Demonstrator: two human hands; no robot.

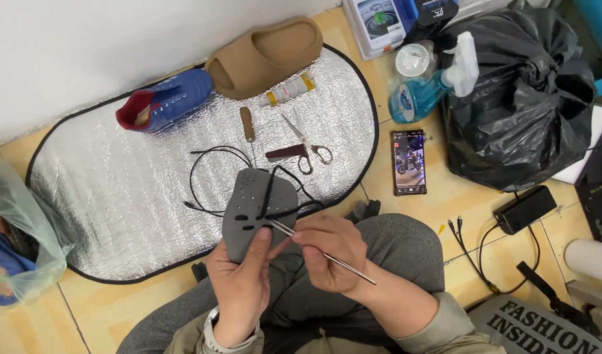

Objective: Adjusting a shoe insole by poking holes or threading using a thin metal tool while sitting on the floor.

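Note:
My left hand [243,283] holds a grey shoe upper piece [255,206] with small punched holes, thumb pressed on its lower edge. A black lace [212,174] runs through the piece and loops out over the silver mat. My right hand [330,252] pinches a thin metal needle tool [327,257], its tip touching the grey piece beside the lace. Both hands rest above my grey-trousered lap.
On the silver foil mat [117,190] lie a blue shoe [166,99], tan slide sandal [265,58], scissors [307,145], a wooden-handled awl [248,124], a glue bottle [289,90]. A phone [408,162], blue spray bottle [432,88], black rubbish bag [521,98], power bank [525,208] sit right.

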